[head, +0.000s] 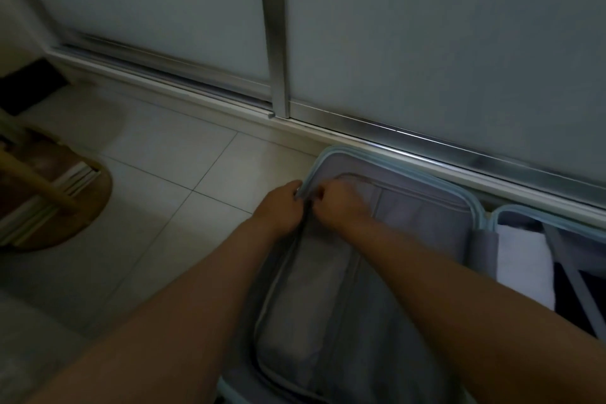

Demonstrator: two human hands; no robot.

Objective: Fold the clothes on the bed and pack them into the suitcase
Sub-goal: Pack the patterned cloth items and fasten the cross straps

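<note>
Suitcase (360,154) cropped; left hand (278,208), right hand (342,207) pinch divider (328,289) edge; dim.

Dim, greenish cast; soft thruout, blurrier at left edge; faint glare on door track (426,142); wide-angle bending.

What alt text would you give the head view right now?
The left hand and right hand pinch the edge of a grey fabric divider in an open pale-blue-rimmed suitcase; folded white cloth lies in its other half.
</note>
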